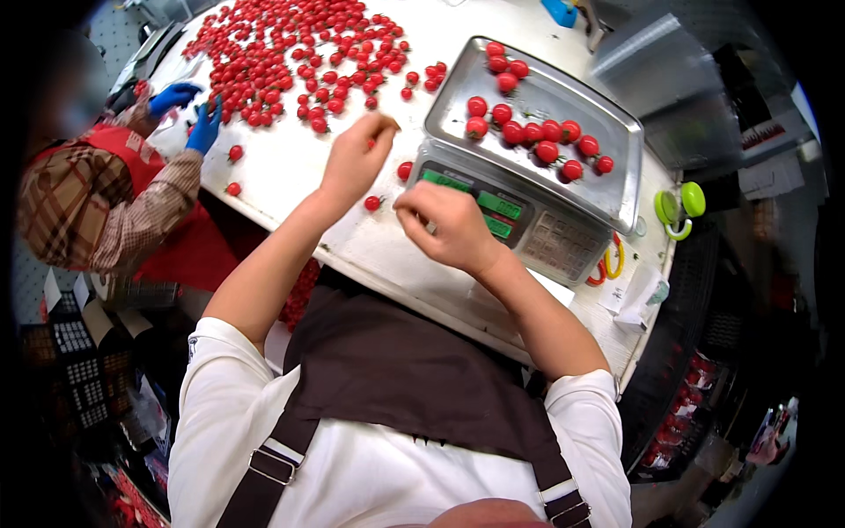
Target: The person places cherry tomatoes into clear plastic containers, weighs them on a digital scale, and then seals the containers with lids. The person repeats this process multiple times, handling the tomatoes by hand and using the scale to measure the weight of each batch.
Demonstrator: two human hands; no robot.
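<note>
My left hand [360, 155] hovers over the white table, its fingers bent; a bit of red shows by its palm, and I cannot tell whether the hand holds it. Just in front of the digital scale [561, 247], my right hand [449, 221] has curled fingers, their inside hidden. Several cherry tomatoes [546, 151] lie in the metal tray [630, 168] on top of the scale. A large spread of cherry tomatoes [264, 66] covers the table's far left. One loose tomato [372, 202] lies between my hands, another [404, 171] beside the scale.
At the left, a co-worker's blue-gloved hands [204, 129] are near the tomato spread. Scissors with red and yellow handles [614, 257], a green-lidded item [692, 199] and a folded white paper piece [640, 300] lie right of the scale. A clear plastic bin [667, 92] stands beyond the tray.
</note>
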